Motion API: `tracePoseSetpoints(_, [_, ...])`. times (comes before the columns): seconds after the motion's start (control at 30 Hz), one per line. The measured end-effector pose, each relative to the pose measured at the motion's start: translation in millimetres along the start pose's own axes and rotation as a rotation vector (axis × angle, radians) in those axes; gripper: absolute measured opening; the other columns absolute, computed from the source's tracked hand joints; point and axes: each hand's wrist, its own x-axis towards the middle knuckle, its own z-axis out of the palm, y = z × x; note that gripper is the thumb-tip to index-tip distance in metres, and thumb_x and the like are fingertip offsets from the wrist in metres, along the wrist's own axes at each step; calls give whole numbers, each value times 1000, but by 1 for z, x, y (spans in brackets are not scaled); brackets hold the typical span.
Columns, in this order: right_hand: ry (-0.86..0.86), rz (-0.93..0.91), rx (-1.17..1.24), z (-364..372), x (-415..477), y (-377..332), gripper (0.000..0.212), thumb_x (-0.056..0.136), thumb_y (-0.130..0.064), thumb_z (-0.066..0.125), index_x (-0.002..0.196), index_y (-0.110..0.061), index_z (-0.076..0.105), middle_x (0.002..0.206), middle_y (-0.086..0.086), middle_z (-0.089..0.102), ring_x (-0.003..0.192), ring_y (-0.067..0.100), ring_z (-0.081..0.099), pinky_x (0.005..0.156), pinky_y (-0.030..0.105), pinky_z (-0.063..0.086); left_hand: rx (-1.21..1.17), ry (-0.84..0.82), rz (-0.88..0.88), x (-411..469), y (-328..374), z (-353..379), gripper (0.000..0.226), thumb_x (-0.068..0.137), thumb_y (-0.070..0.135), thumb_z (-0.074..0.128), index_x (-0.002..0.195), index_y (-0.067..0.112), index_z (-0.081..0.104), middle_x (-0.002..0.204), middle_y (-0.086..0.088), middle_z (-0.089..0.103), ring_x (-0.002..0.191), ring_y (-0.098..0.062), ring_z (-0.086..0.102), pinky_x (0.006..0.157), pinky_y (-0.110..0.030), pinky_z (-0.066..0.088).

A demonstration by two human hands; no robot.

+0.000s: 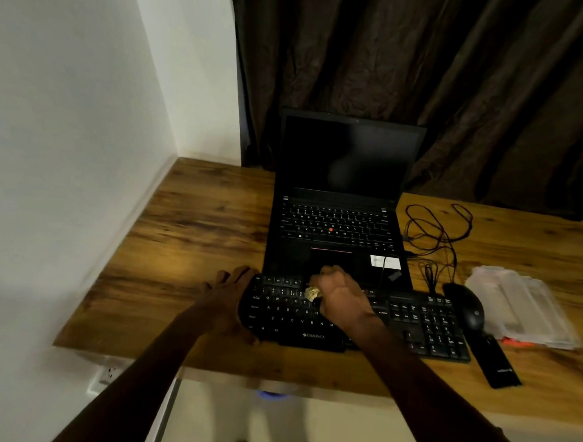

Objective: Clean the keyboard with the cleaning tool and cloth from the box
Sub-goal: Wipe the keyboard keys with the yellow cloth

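A black keyboard (413, 325) lies along the front of the wooden desk (194, 236). My left hand (232, 299) grips its left end, fingers over the far edge and thumb at the near edge. My right hand (340, 297) is closed over the upper key rows near the middle and holds a small bunched yellowish cloth (312, 293) pressed on the keys. A clear plastic box (522, 307) sits at the right of the desk. A flat black sleeve (498, 363) lies by the keyboard's right end; whether it is the cleaning tool I cannot tell.
An open black laptop (341, 203) stands just behind the keyboard, screen dark. A black mouse (466, 306) with a tangled cable (434, 235) lies between keyboard and box. A white wall bounds the desk's left side and a dark curtain hangs behind.
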Motion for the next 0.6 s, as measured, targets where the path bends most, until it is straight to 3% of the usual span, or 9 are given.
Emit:
tracePoseSetpoints(0.3, [-8,15,3,-1,2,-8,46,87,-3,65,129,-20,60,130,4,54,122,22,47,105,33,42,-26,9,16,0,-2,1,147,40,67,86,156,29,3,158,10,9,137,-26,18,100,-55,31])
tracePoseSetpoints(0.43, [15,-60,37,0,11,-39,40,85,-3,65,123,-16,63,125,7,56,120,25,48,101,32,43,-30,6,7,-1,-3,2,150,37,71,86,156,30,3,159,12,6,139,-27,17,103,-60,31])
tracePoseSetpoints(0.6, [24,-148,88,10,24,-77,42,85,1,58,123,-16,63,120,9,56,116,29,48,98,37,43,-35,-17,-14,0,-3,0,150,43,58,92,159,30,1,164,10,4,143,-29,15,104,-62,30])
